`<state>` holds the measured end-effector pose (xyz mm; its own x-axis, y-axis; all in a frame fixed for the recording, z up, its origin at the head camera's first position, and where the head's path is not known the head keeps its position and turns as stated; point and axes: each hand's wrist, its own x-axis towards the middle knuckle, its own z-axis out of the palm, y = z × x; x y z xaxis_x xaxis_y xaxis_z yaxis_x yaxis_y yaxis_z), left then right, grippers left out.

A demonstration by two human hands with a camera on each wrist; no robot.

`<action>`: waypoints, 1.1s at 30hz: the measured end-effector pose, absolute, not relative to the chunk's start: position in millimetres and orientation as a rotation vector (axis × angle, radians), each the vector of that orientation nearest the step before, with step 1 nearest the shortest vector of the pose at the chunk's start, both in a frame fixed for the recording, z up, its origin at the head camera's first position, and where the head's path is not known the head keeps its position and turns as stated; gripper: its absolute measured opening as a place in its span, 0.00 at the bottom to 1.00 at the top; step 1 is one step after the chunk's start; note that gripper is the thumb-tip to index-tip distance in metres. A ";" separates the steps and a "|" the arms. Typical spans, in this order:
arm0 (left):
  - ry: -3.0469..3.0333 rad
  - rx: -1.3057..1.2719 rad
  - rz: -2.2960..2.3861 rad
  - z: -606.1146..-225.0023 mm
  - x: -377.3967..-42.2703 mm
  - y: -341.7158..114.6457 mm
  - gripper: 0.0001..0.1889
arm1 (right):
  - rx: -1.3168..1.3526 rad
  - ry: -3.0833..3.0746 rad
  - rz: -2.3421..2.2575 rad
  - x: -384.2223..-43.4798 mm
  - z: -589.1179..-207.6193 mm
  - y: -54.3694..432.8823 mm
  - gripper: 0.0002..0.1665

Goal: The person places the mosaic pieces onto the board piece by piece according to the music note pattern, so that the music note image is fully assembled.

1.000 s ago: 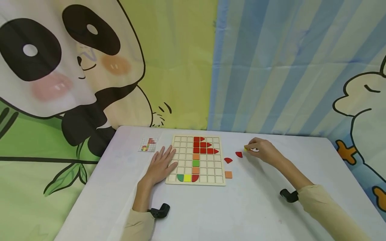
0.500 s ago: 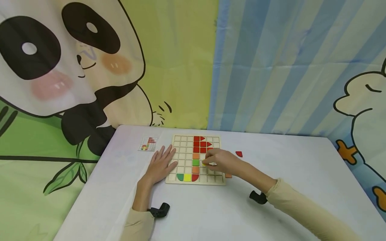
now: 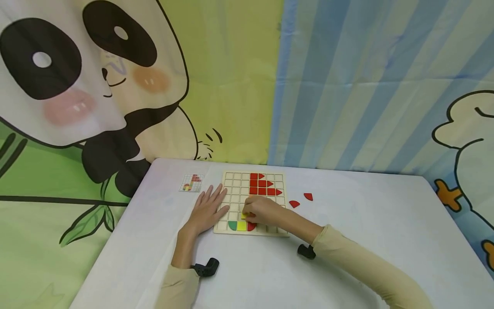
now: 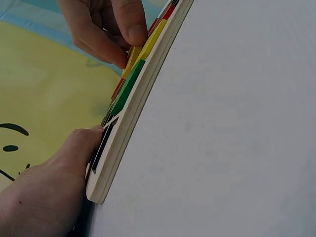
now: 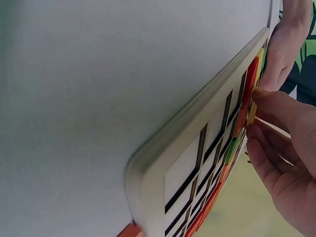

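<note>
A wooden grid board [image 3: 233,189] lies on the table with coloured tiles set in its squares. My right hand [image 3: 265,210] pinches a yellow tile [image 4: 130,61] between thumb and fingers, just above the green and yellow end of the bottom row. In the left wrist view that tile is beside a yellow square [image 4: 152,40] and a green rounded tile [image 4: 128,89]. Flat on the board's left edge rests my left hand [image 3: 207,211], fingers spread. Red squares and pointed tiles [image 3: 261,183] fill part of the upper rows. My right hand hides the tiles in the middle column.
Two red quarter-round tiles [image 3: 294,204] lie on the white table right of the board. An orange tile [image 5: 130,231] touches the board's corner in the right wrist view. A printed pattern card [image 3: 191,183] lies left of the board. A patterned cloth [image 3: 231,86] hangs behind.
My right hand has carried the yellow tile leftward from the table's right side, across the board, to its lower left part. The left hand has stayed on the board's edge.
</note>
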<state>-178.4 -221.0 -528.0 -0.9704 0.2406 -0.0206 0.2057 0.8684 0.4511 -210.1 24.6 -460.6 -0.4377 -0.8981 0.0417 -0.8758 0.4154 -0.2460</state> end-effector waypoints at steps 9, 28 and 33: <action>2.966 0.355 0.693 -526.5 -178.7 -220.4 0.36 | -1.600 2.534 -0.404 -208.3 -462.0 18.3 0.05; 2.958 0.358 0.721 -531.0 -178.2 -218.6 0.36 | -1.561 2.651 -0.422 -174.3 -447.6 81.7 0.16; 2.962 0.347 0.737 -528.5 -178.6 -221.6 0.36 | -1.416 2.727 -0.494 -154.5 -455.7 118.9 0.19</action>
